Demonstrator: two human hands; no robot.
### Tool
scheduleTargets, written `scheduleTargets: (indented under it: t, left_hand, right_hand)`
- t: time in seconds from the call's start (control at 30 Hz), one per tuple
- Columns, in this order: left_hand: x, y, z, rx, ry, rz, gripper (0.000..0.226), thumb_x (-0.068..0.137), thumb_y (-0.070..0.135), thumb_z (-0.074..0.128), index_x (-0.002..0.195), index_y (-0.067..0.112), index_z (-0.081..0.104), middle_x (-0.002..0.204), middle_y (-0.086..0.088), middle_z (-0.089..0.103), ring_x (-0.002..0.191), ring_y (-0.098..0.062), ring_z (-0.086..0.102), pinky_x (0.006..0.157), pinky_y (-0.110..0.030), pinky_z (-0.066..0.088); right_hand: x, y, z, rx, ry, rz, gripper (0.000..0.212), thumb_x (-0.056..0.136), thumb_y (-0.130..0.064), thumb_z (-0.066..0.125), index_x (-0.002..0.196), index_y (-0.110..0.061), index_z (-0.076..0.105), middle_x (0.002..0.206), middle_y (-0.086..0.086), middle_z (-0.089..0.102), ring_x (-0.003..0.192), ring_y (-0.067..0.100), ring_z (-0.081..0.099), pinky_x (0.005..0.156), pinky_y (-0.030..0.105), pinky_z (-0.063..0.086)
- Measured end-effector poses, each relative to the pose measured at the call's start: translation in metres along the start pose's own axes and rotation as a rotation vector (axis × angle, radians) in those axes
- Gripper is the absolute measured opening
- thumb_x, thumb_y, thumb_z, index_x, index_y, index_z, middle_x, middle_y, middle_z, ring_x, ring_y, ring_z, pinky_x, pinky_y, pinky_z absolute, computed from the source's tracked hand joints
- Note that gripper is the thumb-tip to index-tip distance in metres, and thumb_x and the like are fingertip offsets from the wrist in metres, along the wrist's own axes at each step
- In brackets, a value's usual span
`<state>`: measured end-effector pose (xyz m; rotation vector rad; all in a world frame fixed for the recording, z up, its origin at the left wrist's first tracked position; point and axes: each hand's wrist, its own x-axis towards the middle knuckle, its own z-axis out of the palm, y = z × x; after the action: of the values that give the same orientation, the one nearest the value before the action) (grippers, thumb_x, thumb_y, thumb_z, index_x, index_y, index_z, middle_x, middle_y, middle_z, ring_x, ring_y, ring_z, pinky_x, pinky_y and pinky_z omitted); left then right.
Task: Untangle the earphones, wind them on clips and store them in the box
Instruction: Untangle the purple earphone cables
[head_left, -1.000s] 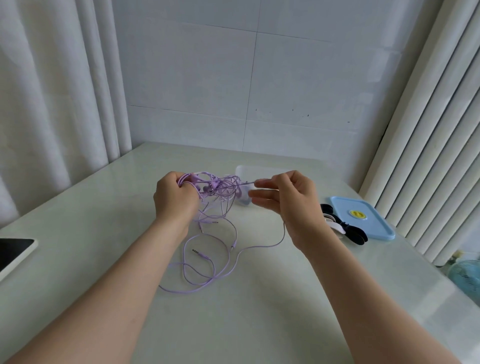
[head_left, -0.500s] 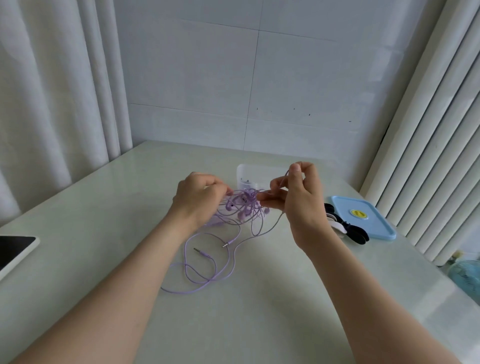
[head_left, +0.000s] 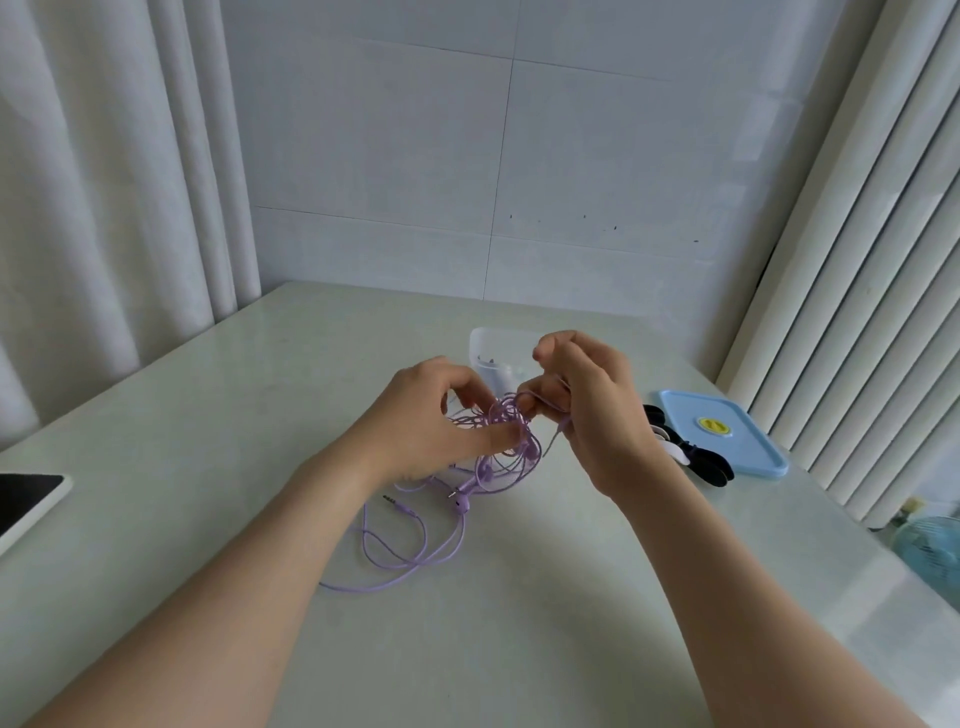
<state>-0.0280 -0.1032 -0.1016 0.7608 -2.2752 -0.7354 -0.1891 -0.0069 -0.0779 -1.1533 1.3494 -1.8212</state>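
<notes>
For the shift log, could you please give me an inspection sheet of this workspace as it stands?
Surface: pale table, glossy.
Job's things: purple earphones tangled; clear box open behind the hands; blue lid and clips to the right.
Clutter: dark-screened device at left edge.
Grips: left-hand grip and right-hand grip both pinch the tangle.
Cables: earphone loops and a jack plug trail on the table.
Surroundings: tiled wall, curtains either side.

My left hand (head_left: 426, 415) is now close beside my right hand (head_left: 597, 410); the earphones (head_left: 511, 441) bunch between them, no longer stretched taut, and hang lower.
</notes>
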Motion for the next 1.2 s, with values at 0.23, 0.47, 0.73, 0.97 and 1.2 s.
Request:
scheduleTargets:
  t: [0.23, 0.47, 0.73, 0.97, 1.2]
  left_hand:
    - [0.004, -0.009, 0.004, 0.079, 0.133, 0.104, 0.04, 0.058, 0.054, 0.085, 0.073, 0.028, 0.059, 0.101, 0.012, 0.058, 0.098, -0.011, 0.058, 0.082, -0.03, 0.045]
    - [0.006, -0.023, 0.008, 0.212, 0.199, 0.123, 0.039, 0.062, 0.044, 0.083, 0.072, 0.027, 0.049, 0.071, 0.011, 0.06, 0.076, -0.012, 0.054, 0.067, -0.035, 0.042]
    - [0.004, -0.022, 0.005, 0.364, 0.305, 0.185, 0.045, 0.066, 0.063, 0.07, 0.083, 0.03, 0.045, 0.073, 0.014, 0.054, 0.078, -0.019, 0.049, 0.075, -0.038, 0.037]
    - [0.005, -0.023, 0.008, 0.484, 0.342, 0.179, 0.05, 0.07, 0.079, 0.071, 0.088, 0.033, 0.06, 0.082, 0.013, 0.05, 0.09, -0.022, 0.05, 0.082, -0.039, 0.038]
    - [0.007, -0.022, 0.008, 0.423, 0.357, 0.159, 0.061, 0.063, 0.084, 0.069, 0.09, 0.031, 0.057, 0.1, 0.011, 0.046, 0.095, -0.02, 0.046, 0.082, -0.038, 0.033]
  right_hand:
    - [0.0, 0.005, -0.003, -0.206, -0.031, 0.035, 0.026, 0.085, 0.013, 0.055, 0.092, -0.004, 0.074, 0.064, 0.009, 0.062, 0.063, 0.026, 0.061, 0.07, 0.036, 0.054]
    - [-0.006, 0.008, 0.0, -0.57, -0.1, 0.106, 0.016, 0.083, -0.003, 0.065, 0.081, -0.009, 0.08, 0.058, 0.005, 0.065, 0.053, 0.015, 0.061, 0.058, 0.028, 0.051]
    - [-0.004, 0.011, -0.002, -0.866, -0.063, -0.178, 0.021, 0.08, -0.036, 0.087, 0.071, -0.023, 0.074, 0.041, -0.01, 0.032, 0.041, 0.013, 0.03, 0.043, 0.018, 0.024]
    - [0.001, 0.016, -0.004, -0.97, -0.115, -0.18, 0.008, 0.093, -0.028, 0.077, 0.085, -0.026, 0.081, 0.038, -0.01, 0.037, 0.044, 0.013, 0.036, 0.048, 0.016, 0.031]
    - [0.0, 0.021, -0.002, -1.01, -0.017, -0.213, 0.015, 0.088, -0.024, 0.067, 0.074, -0.028, 0.07, 0.04, -0.011, 0.043, 0.046, 0.014, 0.042, 0.05, 0.026, 0.032]
